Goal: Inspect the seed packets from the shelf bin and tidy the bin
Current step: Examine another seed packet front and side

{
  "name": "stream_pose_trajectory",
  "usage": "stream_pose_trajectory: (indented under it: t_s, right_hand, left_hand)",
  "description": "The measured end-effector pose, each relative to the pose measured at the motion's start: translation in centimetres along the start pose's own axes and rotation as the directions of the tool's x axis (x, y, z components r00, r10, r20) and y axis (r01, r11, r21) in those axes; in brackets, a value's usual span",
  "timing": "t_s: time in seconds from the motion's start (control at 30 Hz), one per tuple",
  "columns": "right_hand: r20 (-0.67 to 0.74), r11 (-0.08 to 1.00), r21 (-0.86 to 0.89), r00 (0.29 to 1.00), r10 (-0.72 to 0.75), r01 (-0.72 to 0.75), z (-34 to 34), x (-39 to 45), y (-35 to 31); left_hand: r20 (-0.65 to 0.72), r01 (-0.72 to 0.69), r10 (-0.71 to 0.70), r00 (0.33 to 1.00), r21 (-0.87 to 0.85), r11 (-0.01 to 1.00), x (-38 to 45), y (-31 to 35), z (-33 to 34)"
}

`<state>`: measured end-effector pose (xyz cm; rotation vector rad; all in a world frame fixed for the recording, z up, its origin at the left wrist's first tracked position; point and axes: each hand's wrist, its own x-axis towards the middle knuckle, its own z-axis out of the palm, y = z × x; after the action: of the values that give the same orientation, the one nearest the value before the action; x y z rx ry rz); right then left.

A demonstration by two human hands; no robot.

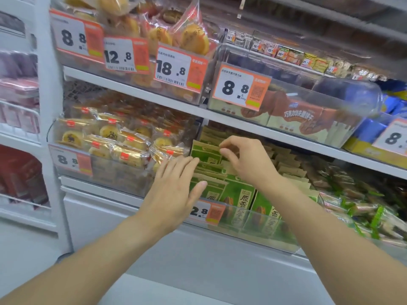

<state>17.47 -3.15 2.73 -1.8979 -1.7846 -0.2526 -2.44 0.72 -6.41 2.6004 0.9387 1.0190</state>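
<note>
Two hands working in clear bin (264,225) at front edge of lower shelf (220,119). Right hand (240,159) pinching top edge of one green seed packet (203,151) in back rows. Left hand (176,183) lying flat, fingers straight, pressing on front packets (237,197), grasping nothing. Best approach, judging: keep left palm bracing front rows, lift pinched packet straight up, avoid dragging neighbours or toppling rows toward bin's front wall.
</note>
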Motion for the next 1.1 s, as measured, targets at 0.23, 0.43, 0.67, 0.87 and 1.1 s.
stream_pose_trajectory:
  t_s: [0.23,0.43,0.67,0.87,1.1]
  right_hand:
    - [0.233,0.998,-0.062,0.973,0.009,0.005,0.8,2.1,0.2]
    - [0.31,0.999,-0.053,0.95,0.028,-0.012,0.6,2.2,0.1]
    - [0.113,0.983,0.018,0.977,0.179,-0.182,1.8,3.1,1.6]
    - [0.302,0.961,-0.099,0.912,0.278,-0.26,3.0,4.5,1.6]
    - [0.161,0.922,0.041,0.914,0.373,-0.384,3.8,4.8,2.1]
  left_hand:
    - [0.029,0.012,-0.011,1.0,-0.031,0.999,1.4,0.3,-2.2]
    - [0.143,0.07,-0.049,0.988,-0.144,0.987,4.0,-0.3,-1.0]
    - [0.118,0.054,-0.051,0.992,-0.021,0.998,4.4,-0.9,0.1]
    - [0.12,0.076,-0.072,0.99,-0.031,0.997,3.5,-0.8,-0.1]
    - [0.144,0.097,-0.09,0.985,-0.04,0.995,3.5,-0.3,-0.6]
